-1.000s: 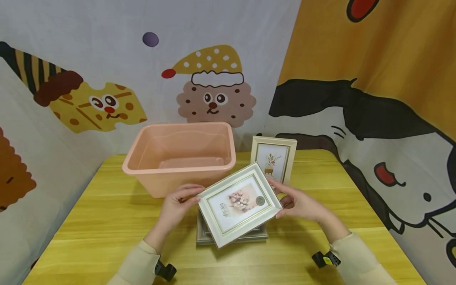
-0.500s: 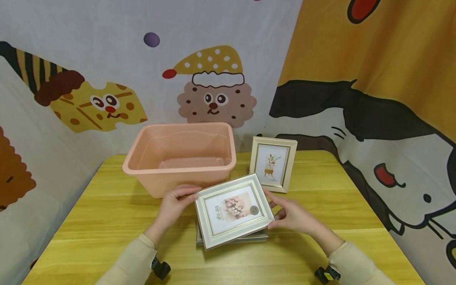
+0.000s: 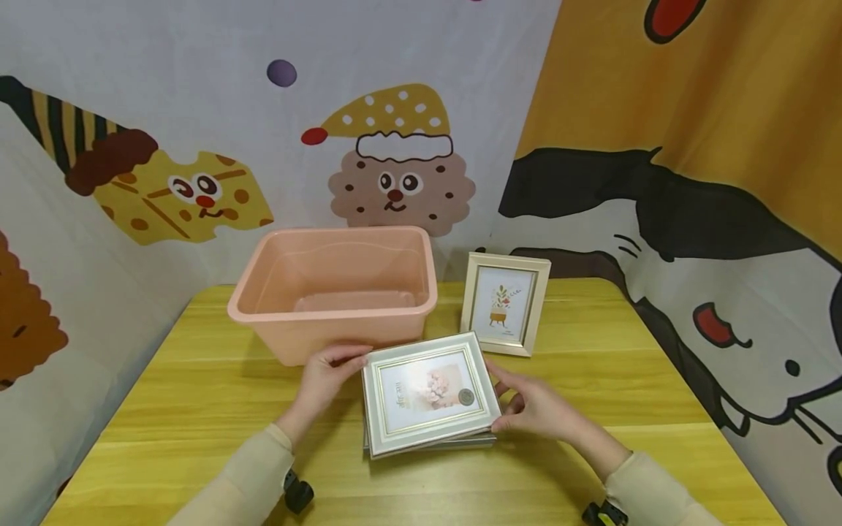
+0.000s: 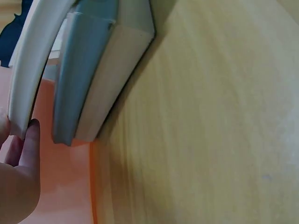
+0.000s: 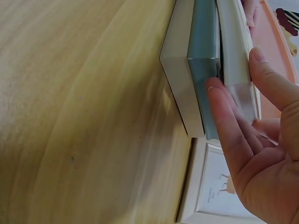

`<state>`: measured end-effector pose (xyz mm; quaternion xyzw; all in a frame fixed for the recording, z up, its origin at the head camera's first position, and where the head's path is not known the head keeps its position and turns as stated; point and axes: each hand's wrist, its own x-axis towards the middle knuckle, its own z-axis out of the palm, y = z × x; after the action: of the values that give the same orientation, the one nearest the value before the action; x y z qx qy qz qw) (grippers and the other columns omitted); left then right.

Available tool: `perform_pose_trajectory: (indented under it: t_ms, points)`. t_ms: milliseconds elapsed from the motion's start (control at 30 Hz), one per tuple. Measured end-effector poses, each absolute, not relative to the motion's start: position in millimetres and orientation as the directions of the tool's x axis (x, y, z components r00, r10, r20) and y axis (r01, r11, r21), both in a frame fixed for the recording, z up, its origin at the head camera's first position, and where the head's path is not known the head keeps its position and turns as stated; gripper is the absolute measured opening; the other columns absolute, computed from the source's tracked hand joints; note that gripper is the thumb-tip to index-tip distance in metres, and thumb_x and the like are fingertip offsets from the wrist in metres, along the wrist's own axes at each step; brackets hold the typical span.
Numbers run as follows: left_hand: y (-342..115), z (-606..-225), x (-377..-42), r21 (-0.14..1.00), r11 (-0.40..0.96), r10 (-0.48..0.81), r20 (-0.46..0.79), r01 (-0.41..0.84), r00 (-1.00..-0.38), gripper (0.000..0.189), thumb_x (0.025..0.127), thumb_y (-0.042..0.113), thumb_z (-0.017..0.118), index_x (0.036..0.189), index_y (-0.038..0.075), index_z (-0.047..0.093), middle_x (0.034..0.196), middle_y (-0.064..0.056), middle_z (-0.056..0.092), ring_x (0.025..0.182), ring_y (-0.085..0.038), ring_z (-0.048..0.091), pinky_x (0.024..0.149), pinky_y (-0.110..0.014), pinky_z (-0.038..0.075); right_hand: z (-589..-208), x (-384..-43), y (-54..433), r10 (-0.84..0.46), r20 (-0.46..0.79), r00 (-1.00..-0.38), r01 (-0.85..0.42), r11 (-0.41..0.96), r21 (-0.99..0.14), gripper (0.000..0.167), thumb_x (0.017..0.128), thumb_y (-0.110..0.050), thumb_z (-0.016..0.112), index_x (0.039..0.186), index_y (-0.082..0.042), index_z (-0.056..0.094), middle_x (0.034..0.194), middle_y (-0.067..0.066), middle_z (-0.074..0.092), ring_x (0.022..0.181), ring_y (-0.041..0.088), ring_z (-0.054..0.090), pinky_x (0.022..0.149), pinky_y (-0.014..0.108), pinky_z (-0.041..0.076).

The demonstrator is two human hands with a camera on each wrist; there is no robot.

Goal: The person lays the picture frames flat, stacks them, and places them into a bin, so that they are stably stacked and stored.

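A white picture frame point(image 3: 434, 394) with a thin gold inner line and a pink flower print lies face up, slightly askew, over a small stack. My left hand point(image 3: 329, 376) pinches its upper left corner, fingers underneath. At its right edge, my right hand point(image 3: 533, 405) grips with the thumb on top and fingers below. Under it, the wrist views show a blue-grey frame point(image 4: 86, 70) and a cream frame point(image 5: 180, 70) at the bottom on the table. A narrow gap shows between the white frame and the blue-grey one.
Behind the left hand stands a pink plastic bin point(image 3: 332, 318). A cream picture frame point(image 3: 469, 314) with a potted plant print stands upright to the bin's right. All are on a yellow wood-grain table point(image 3: 197, 409), with a cartoon-printed cloth point(image 3: 230, 109) behind.
Both hands have lowered the white frame toward the stack and turned it nearer to square with it. The standing frame, partly covered before, now shows almost whole.
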<state>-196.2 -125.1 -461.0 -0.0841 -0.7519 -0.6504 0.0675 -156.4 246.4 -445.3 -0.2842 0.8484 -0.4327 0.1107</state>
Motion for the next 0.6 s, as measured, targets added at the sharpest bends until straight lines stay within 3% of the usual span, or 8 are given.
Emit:
perform_pose_trajectory:
  t_ms: [200,400,600]
  points:
    - [-123.2,-464.8,-199.6,0.964,0.155,0.04,0.21,0.214,-0.977,0.018,0.085,-0.004,0.074,0.103,-0.008,0.074,0.105,-0.021,0.071,0.096,-0.015,0.066,0.081,-0.019,0.053,-446.5,-155.7,245.2,-0.588,0.069,-0.806,-0.399,0.454,-0.797,0.096,0.078,-0.018,0.085,0.151,0.007,0.029,0.101,0.012,0.063,0.065,0.008,0.062,0.06,0.027,0.057]
    - [-121.6,-466.8,-198.8,0.943,0.215,0.035,0.25,0.252,-0.967,0.017,0.085,-0.002,0.075,0.101,-0.007,0.075,0.105,-0.018,0.072,0.103,-0.026,0.066,0.084,-0.018,0.051,-449.6,-155.8,245.2,-0.587,0.062,-0.807,-0.4,0.468,-0.788,0.095,0.078,-0.022,0.085,0.151,0.007,0.031,0.099,0.008,0.063,0.065,0.006,0.059,0.059,0.025,0.055]
    - [-121.5,-468.4,-195.6,0.923,0.277,0.067,0.258,0.266,-0.964,0.018,0.088,-0.001,0.072,0.105,-0.004,0.075,0.107,-0.015,0.073,0.104,-0.026,0.066,0.087,-0.02,0.052,-449.9,-154.3,244.6,-0.584,0.055,-0.81,-0.387,0.462,-0.798,0.093,0.079,-0.019,0.084,0.149,0.01,0.031,0.098,0.01,0.062,0.066,0.007,0.059,0.06,0.025,0.055]
